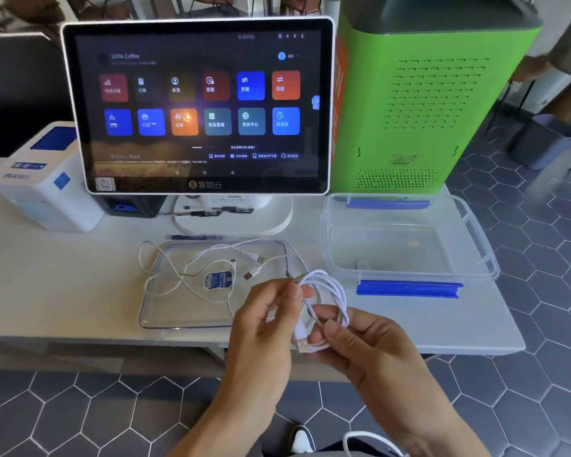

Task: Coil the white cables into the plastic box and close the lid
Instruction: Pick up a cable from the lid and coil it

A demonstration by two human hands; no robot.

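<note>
Cable (327,291), thin and white, sits looped between my two hands just in front of the worktop (63,291) edge. My left hand (267,328) has its fingers (292,293) pinched together on the top of the loops; my right hand (373,351) has its fingers (335,326) closed round the lower part of the bundle, with a plug end poking out below. It looks light and limp, a bit springy, so I judge the loops will open if I let go; best to grip across all the strands at once, not by the plug. More loose white cables (192,272) lie tangled on the clear lid (165,311), which rests flat on the worktop. The plastic box (409,245) stands open and seems empty just to the right, its blue clips (409,288) folded out. Lid and box should both be light and rather slippery.
</note>
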